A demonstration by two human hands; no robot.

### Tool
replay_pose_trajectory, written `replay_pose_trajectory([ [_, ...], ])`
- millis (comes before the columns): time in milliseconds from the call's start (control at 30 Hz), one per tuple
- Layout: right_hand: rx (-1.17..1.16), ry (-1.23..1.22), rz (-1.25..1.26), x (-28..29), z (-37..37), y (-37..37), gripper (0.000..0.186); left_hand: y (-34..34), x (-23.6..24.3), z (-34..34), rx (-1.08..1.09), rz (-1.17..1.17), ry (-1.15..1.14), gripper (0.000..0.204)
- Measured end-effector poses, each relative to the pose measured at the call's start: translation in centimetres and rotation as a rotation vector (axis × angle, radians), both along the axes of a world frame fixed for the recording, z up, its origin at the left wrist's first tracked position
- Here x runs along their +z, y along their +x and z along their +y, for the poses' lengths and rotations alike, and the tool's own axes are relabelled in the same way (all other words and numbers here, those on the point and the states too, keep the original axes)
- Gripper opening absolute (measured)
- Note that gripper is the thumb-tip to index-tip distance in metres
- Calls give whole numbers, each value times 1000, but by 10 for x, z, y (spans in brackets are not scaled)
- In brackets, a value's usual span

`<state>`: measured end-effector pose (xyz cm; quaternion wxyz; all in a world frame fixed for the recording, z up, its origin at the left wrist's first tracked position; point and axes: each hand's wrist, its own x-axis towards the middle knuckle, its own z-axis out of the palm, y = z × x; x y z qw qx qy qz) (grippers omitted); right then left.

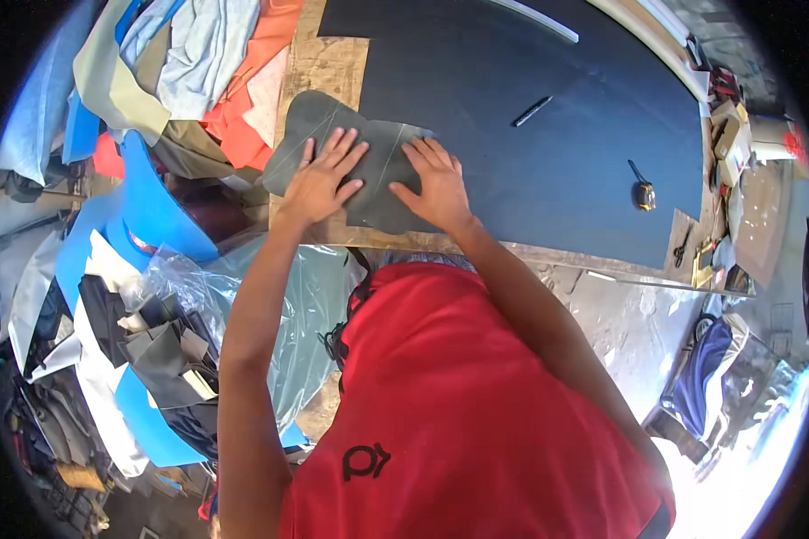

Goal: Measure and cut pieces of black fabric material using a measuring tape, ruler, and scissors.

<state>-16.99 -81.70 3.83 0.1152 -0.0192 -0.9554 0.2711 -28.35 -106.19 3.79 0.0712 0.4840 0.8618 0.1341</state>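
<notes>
- Both hands lay flat, fingers spread, palms down: the left hand (322, 180) and the right hand (433, 184) pressed side by side on a dark grey curved-edged cut piece of leather-like sheet (333, 121).
- That grey piece looked matte, with rounded lobes at its upper left and faint pale lines drawn across it.
- It sat at the near left corner of the desk (328, 67), partly on bare brown board and partly over a large dark navy sheet (512, 72) covering most of the top.
- Near edge of the desk ran just under the wrists; open navy surface stretched away to the right, up to a black marker pen (532, 110) and a small tape measure (644, 194).
- Piled fabric scraps in blue, orange and grey (189, 63) crowded the left side.
</notes>
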Motion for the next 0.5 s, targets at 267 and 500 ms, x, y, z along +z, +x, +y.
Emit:
replay_pose_trajectory([
  [267,265,346,-266,-10,-8,-38,103,16,-19,-22,295,94,-195,73],
  [500,340,389,-289,-14,-1,-43,117,12,-18,-27,274,133,-230,75],
])
